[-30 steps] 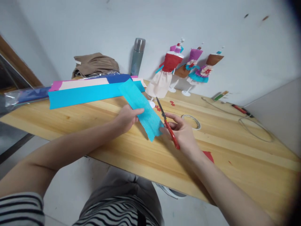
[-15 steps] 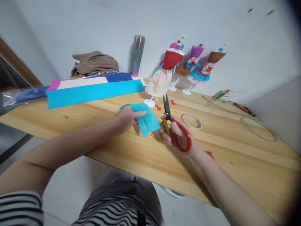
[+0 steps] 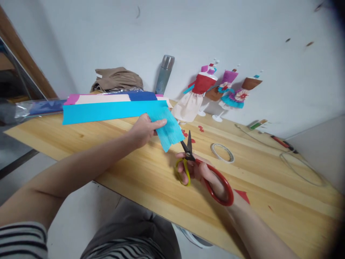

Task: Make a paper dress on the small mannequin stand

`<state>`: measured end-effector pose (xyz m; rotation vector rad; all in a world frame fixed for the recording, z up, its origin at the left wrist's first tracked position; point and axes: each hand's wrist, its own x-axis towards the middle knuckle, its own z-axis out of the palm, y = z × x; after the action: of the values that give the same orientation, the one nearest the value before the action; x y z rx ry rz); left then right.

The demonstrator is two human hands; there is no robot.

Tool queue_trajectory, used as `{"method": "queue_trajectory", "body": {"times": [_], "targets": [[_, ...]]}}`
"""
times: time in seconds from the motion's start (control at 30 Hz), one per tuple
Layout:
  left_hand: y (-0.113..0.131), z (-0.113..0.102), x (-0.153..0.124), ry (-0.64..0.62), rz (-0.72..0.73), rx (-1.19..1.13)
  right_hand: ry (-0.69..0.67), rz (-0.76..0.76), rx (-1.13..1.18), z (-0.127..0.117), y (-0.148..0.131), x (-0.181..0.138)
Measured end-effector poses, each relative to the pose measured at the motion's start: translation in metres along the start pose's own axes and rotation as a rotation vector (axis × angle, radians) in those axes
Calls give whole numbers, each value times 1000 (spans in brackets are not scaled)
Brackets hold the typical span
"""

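My left hand (image 3: 145, 130) pinches a piece of turquoise crepe paper (image 3: 170, 130) between thumb and fingers, held above the table. The paper's lower right edge hangs free and is uneven. In my right hand (image 3: 205, 174) is a pair of scissors (image 3: 188, 154) with one red and one yellow handle loop. Their dark blades are spread apart, with one tip right at the paper's lower corner; whether it touches I cannot tell. Behind the paper lies a long turquoise paper strip (image 3: 107, 112). Small red paper scraps (image 3: 201, 128) lie beyond the blades.
Several small dress forms in paper clothes, one with a red top (image 3: 204, 83), stand along the wall. A tape roll (image 3: 222, 153) lies right of the scissors. A flask (image 3: 165, 75), brown cloth (image 3: 118, 80), a red scrap (image 3: 242, 196) and a cable (image 3: 299, 169) are on the wooden table (image 3: 151, 176).
The scissors have come down and their blades have spread wider, with a tip now at the paper's corner. The left hand keeps its hold. The camera view has shifted slightly.
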<state>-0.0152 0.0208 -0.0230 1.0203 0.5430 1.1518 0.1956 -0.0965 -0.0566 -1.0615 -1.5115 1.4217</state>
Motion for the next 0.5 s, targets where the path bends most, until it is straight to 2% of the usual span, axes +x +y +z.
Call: {"method": "queue_trajectory", "body": {"times": [0.23,0.5], "targets": [[-1,1,-2,8,-32,50,-6,-11,-49,8,-6,-3],[-4,-1,-1,-3,-29,63,-5,-66,-295,6,0,-5]]}}
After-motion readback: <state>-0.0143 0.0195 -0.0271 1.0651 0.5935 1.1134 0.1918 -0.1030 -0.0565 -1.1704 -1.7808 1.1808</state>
